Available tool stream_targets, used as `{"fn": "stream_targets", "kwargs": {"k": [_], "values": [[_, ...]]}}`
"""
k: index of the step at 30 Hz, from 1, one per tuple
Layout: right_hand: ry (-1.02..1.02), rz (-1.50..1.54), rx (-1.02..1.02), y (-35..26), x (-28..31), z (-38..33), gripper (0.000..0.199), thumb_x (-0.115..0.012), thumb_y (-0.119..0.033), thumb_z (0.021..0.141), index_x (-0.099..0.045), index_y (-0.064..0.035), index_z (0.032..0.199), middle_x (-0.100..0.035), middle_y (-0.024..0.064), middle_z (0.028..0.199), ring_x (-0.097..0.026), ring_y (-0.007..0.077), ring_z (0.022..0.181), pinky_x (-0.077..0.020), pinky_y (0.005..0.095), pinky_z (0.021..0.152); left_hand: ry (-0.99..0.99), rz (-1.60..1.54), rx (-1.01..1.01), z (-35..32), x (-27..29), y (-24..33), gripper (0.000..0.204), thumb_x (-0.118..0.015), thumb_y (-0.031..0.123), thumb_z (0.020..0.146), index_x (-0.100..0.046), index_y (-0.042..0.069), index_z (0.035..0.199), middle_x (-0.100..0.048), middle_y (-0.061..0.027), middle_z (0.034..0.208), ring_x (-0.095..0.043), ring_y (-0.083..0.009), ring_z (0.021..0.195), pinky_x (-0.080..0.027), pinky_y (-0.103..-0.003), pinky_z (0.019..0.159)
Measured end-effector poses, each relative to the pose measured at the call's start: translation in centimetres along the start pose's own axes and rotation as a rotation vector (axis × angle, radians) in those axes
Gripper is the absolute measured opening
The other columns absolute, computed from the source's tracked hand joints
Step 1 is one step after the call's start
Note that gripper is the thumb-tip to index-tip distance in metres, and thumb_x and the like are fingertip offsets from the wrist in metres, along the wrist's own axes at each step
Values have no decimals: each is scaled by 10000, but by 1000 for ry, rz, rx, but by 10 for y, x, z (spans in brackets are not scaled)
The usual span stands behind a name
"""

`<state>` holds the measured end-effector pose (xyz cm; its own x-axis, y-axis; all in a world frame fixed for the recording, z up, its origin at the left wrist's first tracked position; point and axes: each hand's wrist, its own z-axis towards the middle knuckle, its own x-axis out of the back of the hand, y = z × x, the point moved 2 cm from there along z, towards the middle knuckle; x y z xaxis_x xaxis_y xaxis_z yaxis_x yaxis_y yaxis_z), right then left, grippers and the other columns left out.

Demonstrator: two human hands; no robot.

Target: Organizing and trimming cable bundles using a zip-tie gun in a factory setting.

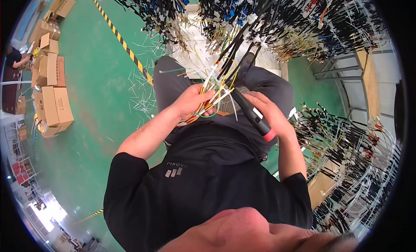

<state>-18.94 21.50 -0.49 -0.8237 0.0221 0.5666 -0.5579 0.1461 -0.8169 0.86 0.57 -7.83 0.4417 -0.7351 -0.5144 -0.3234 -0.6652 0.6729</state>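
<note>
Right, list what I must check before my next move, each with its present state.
1. Left grip closed on the wire bundle: ok.
2. Right grip holding the black tool: ok.
3. Tool's front end touching the wires: cannot tell, it is lost among the strands.
4. Wire ends gathered together: not ok, they splay out beyond the left grip.
5. Green floor tidy: not ok, thin white strips lie scattered beside the left leg.

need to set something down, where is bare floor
Open: green floor between the cardboard boxes and the striped hazard tape. Crowded: beyond it, littered with thin white strips; ahead and right, massed wire harnesses; at the left hand, a wire bundle.
</note>
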Motion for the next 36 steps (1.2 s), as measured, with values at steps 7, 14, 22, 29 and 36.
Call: {"fn": "stream_targets", "kwargs": {"k": [7, 14, 22, 29, 36], "values": [[5, -214, 75, 9, 2, 3, 598, -676, -160, 898, -585, -44, 1478, -602, 199, 1438, -598, 401, 1319, -479, 440, 1132, -24, -36, 32, 2, 2, 4, 201, -608, 175, 1097, -640, -2, 1187, -705, -90, 855, -696, -162, 633, -570, -294, 529], [-87, 214, 62, 9, 0, 0, 610, -681, -147, 902, -586, -29, 1494, -674, 182, 1341, -637, 332, 1175, -480, 400, 1075, 86, 390, -18, -10, -11, 23, 222, -659, 144, 1059, -643, -49, 1168, -738, -115, 871, -701, -146, 641, -558, -290, 531], [121, 141, 88, 25, -18, 0, 387, -715, -118, 845, -735, -37, 1222, -712, 154, 980, -679, 332, 906, -548, 406, 842, 6, 436, 73, -19, -8, 27, 222, -687, 163, 1041, -692, -50, 1104, -714, -75, 823, -707, -143, 628, -592, -299, 549], [109, -9, 41, 29, -22, -6, 281, -731, -186, 790, -688, -7, 1003, -670, 172, 896, -682, 385, 861, -536, 438, 774, -83, 276, 50, -14, 11, 14, 258, -678, 176, 1056, -646, -30, 1207, -704, -69, 850, -672, -124, 604, -563, -271, 528], [386, -487, 77, 16, -24, -7, 516, -737, -37, 726, -655, -60, 1236, -620, 124, 1187, -589, 372, 1226, -367, 592, 1196, -307, 11, -108, 6, 31, 9, 401, -778, 212, 967, -608, -1, 1262, -735, -181, 1071, -726, -211, 784, -589, -315, 692]]}}
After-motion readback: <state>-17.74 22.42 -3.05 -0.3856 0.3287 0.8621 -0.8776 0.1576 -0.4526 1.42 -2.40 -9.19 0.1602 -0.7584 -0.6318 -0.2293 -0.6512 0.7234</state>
